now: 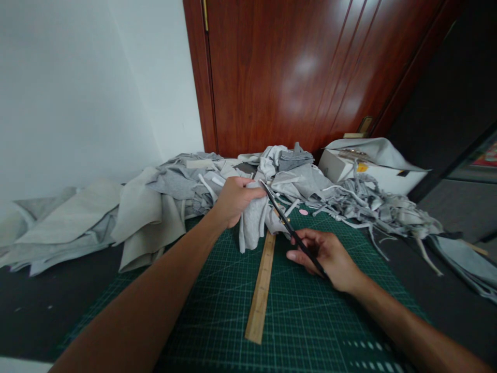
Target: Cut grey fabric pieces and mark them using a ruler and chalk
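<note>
My left hand (pixel 236 201) pinches the top of a light grey piece of fabric (pixel 253 225), which hangs down over the cutting mat. In my right hand (pixel 324 256) is a pair of black scissors (pixel 289 225), its blades pointing up and left to the upper edge of the fabric by my left fingers. Whether the blades are apart or together I cannot tell. Under the hanging cloth a wooden ruler (pixel 261 290) lies lengthwise on the green cutting mat (pixel 310 321). Its far end is hidden by fabric.
Grey fabric pieces (pixel 174 178) are heaped along the back and left. Tangled grey strips (pixel 388 204) lie at the right, in front of a white box (pixel 380 173). A small pink disc (pixel 303 212) rests on the mat. Behind stands a reddish-brown wooden door (pixel 272 77).
</note>
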Available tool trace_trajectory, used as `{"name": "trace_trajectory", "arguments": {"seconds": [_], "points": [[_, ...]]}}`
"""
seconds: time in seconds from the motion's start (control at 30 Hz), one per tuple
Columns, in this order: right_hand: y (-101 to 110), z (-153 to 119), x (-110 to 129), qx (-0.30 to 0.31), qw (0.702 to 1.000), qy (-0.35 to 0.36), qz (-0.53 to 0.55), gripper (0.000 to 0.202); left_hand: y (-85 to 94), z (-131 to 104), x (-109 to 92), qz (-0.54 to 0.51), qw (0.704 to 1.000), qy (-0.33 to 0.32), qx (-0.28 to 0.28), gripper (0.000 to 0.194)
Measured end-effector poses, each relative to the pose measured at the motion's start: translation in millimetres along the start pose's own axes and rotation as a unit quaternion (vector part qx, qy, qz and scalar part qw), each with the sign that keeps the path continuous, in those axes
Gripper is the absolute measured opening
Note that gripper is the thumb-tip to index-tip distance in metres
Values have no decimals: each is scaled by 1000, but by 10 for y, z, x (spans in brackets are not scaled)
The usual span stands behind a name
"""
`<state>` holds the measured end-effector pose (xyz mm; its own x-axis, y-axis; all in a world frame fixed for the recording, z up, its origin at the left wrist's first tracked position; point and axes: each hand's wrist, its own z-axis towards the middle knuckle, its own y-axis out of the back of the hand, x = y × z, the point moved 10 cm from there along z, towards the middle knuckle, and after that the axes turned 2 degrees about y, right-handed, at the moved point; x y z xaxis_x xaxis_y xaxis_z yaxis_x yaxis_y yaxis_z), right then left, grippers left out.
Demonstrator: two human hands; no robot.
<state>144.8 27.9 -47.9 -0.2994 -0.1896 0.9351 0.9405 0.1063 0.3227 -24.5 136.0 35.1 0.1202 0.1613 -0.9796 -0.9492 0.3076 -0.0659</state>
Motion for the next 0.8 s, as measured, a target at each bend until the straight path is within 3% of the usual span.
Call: {"name": "trace_trajectory", "arguments": {"seconds": [0.53, 0.8], "points": [[69, 26, -57, -10, 997, 36, -63, 36, -10, -19, -6, 49, 999, -6, 4, 10], [47, 13, -27, -9, 999, 29, -32, 37, -25, -9, -47, 31, 999, -25, -3, 11]]}}
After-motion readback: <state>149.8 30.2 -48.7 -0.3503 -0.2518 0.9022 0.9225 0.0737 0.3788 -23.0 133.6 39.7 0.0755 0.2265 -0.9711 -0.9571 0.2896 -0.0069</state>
